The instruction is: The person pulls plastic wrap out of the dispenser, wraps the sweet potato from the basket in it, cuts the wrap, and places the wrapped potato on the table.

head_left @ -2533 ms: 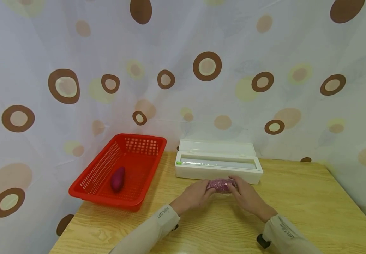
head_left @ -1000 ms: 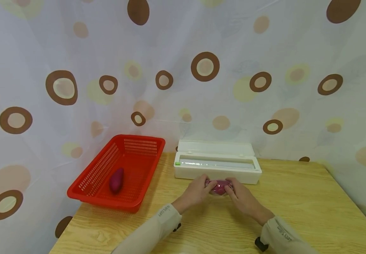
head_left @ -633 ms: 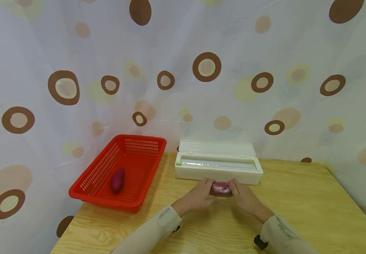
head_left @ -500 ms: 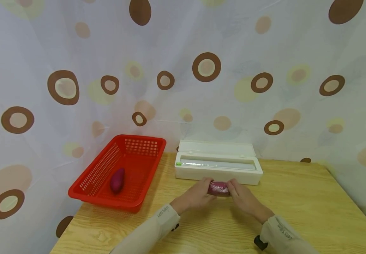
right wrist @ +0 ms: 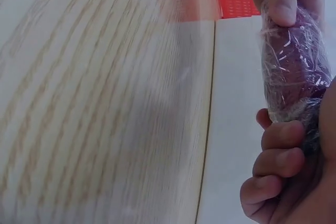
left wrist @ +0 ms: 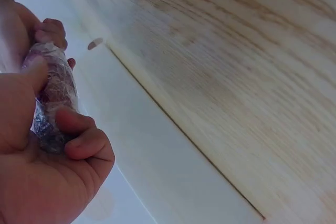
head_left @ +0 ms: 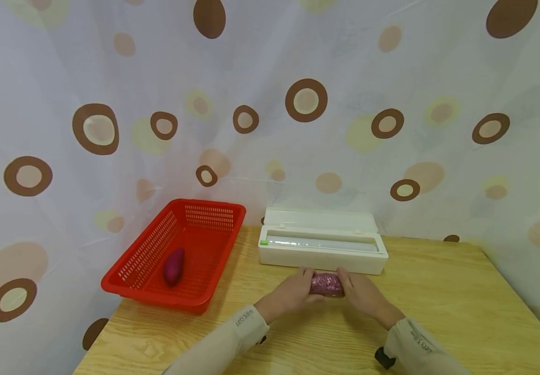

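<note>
A purple sweet potato [head_left: 327, 285] wrapped in crinkled clear cling film is held level between both hands, in front of the white box. My left hand [head_left: 290, 295] grips its left end, and my right hand [head_left: 364, 295] grips the right end. In the left wrist view, curled fingers [left wrist: 86, 142] and the thumb lie round the near end of the wrapped sweet potato [left wrist: 56, 85]. From the right wrist, fingers [right wrist: 281, 162] curl round the other end, where the film is bunched. The palms hide both tips.
A white cling film box [head_left: 321, 255] stands behind the hands, its lid [head_left: 321, 220] raised and a film roll inside. To the left, a red plastic basket [head_left: 206, 299] holds another purple sweet potato [head_left: 173, 266]. A patterned curtain [head_left: 270, 62] hangs behind the wooden table [head_left: 438, 297].
The wrapped sweet potato has been turned between my hands, showing different sides. Both hands have shifted their grips on its ends and come slightly nearer the body. The box and basket stay put.
</note>
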`<state>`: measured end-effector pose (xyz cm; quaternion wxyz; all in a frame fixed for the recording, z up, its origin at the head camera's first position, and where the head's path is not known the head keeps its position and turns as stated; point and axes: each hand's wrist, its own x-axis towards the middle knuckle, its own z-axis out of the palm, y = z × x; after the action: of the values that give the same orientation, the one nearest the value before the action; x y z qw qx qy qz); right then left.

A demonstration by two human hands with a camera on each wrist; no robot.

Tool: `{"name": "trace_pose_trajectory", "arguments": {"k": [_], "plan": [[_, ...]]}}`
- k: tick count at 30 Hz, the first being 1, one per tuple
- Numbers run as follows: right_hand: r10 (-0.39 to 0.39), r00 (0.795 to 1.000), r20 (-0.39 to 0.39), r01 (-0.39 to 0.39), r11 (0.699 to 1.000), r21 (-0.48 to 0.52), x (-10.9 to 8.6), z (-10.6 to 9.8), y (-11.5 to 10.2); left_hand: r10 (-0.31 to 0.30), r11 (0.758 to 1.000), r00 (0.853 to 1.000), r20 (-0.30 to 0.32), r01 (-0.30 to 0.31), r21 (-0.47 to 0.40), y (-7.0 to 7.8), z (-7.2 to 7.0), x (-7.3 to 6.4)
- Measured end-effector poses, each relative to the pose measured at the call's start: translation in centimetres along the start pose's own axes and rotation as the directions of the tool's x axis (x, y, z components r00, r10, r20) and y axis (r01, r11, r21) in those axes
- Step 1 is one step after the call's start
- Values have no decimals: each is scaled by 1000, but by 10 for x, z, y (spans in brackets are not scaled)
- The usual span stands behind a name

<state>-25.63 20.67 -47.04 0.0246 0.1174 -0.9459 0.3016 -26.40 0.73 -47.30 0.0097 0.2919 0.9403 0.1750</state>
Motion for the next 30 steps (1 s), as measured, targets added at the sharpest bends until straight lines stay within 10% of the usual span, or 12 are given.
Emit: {"name": "trace_pose_trajectory", "arguments": {"k": [12, 20, 30], "plan": [[-120, 993, 11, 120, 992, -34, -3, 2, -4, -94, 980, 995, 28, 97, -175, -2, -7, 0], [-95, 995, 5, 96, 992, -85, -1, 3, 0, -19, 997, 1000, 2, 19, 70, 7, 2, 1], [-64, 998, -2, 64, 995, -78, 1, 2, -5, 21, 989, 996, 82, -32, 143, 10, -2, -3]]}}
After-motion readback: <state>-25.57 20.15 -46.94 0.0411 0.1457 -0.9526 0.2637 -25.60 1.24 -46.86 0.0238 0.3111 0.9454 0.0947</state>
